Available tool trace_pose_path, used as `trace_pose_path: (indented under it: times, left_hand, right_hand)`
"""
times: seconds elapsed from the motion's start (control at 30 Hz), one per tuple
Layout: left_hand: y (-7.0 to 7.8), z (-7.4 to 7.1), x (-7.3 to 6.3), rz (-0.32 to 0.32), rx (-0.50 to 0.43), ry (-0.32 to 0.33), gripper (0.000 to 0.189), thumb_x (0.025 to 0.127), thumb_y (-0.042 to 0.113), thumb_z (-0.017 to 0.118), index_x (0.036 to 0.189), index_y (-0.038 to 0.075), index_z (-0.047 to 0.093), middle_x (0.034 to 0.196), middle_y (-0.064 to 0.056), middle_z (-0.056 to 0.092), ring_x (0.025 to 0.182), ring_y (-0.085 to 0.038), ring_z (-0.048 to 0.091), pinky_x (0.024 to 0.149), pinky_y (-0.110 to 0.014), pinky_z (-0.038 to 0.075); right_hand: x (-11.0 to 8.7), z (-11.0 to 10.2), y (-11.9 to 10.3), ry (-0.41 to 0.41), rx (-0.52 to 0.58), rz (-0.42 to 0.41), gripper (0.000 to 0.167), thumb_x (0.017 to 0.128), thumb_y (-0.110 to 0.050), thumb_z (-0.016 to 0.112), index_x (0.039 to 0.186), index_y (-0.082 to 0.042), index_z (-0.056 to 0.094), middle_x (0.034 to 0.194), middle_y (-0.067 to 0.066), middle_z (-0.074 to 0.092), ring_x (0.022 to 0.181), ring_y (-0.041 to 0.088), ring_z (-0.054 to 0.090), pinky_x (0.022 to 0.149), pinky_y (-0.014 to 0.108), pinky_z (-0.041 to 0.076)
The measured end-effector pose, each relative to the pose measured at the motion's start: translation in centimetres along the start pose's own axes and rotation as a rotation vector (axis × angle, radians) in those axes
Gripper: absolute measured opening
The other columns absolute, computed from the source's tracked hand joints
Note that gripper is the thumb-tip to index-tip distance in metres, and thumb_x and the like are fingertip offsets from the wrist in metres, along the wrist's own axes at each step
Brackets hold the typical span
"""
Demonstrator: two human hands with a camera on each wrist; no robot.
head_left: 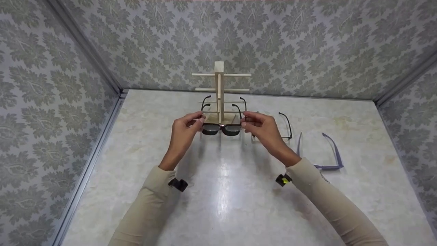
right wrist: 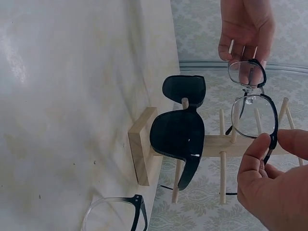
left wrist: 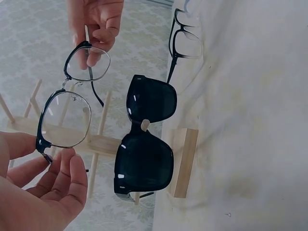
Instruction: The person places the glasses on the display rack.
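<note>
Sleeves (head_left: 145, 198) — left hand (head_left: 182, 135), right hand (head_left: 266, 131), fingertips pinch-tight on clear eyeglasses (left wrist: 61, 90) — long axis crosswise, temples toward stand (head_left: 219, 80).

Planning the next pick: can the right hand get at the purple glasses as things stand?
Probably not yet: the right hand pinches one side of the clear-lens glasses. Otherwise the way looks free: the purple glasses lie by the right sleeve, which hides one corner in the head view.
</note>
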State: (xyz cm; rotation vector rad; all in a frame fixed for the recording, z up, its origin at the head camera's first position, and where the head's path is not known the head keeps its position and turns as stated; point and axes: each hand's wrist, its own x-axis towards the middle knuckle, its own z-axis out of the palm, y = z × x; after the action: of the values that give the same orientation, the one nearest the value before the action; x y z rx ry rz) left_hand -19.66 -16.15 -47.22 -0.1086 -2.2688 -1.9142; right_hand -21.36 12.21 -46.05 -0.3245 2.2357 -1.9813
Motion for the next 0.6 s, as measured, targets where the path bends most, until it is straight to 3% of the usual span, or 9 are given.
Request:
trace_pose_path:
  times: [0.23,0.43,0.6]
  left_hand:
    - [-0.2,0.0,1.1,-0.058,-0.036,0.006,0.033,0.108,0.012,0.071,0.138,-0.003,0.074,0.120,-0.018,0.078,0.091,-0.022,0.077,0.085,-0.035,0.065]
    - [-0.1,-0.1,1.8,-0.067,-0.064,0.002,0.032,0.109,0.013,0.071,0.137,-0.002,0.075,0.118,-0.017,0.079,0.093,-0.029,0.077,0.083,-0.030,0.064]
    - [0.1,-0.3,1.9,-0.066,-0.064,0.008,0.031,0.109,0.013,0.071,0.136,-0.002,0.076,0.116,-0.016,0.080,0.095,-0.036,0.076,0.082,-0.031,0.065]
  right_hand:
    - [1.0,0.2,0.2,0.001,0.076,0.036,0.044,0.106,-0.002,0.072,0.148,0.004,0.065,0.130,0.026,0.074,0.109,0.018,0.075,0.090,0.031,0.064]
    - [1.5,0.2,0.0,0.014,0.131,0.045,0.044,0.106,-0.001,0.071,0.147,0.010,0.063,0.125,0.022,0.073,0.110,0.019,0.074,0.097,0.040,0.063]
    - [1.6,0.3,-0.1,0.013,0.133,0.057,0.046,0.106,-0.001,0.071,0.149,0.010,0.061,0.128,0.022,0.072,0.116,0.026,0.073,0.098,0.038,0.063]
